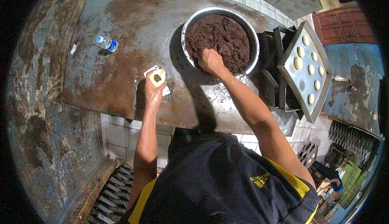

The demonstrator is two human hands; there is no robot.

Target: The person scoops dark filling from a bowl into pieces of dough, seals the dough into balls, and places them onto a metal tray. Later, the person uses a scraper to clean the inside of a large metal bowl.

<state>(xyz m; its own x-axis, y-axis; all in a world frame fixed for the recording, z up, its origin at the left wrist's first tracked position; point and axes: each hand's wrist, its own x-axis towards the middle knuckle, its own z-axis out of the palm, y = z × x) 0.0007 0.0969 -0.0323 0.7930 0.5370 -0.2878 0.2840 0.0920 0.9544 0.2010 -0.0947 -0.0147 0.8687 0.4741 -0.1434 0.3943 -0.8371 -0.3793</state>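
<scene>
My left hand [152, 92] is closed around a piece of pale dough [162, 73], held above the table. The dough is shaped like a cup, with some dark filling showing in its hollow. My right hand [211, 61] reaches over the near left rim of a large round metal basin [257, 45]. A dark brown, crumbly filling [221, 31] fills the basin. The fingers of that hand are curled down against the filling, and their tips are hidden, so what they hold cannot be made out. White paper or card [166, 90] lies beneath my left hand, beside a thin metal utensil [135, 90].
Stacked dark trays [279, 68] stand right of the basin. On top, a tilted metal tray [284, 64] carries several round dough pieces [310, 69]. A plastic water bottle [107, 43] rests on the worn table [133, 25] at left. Another person [335, 182] is far off at lower right.
</scene>
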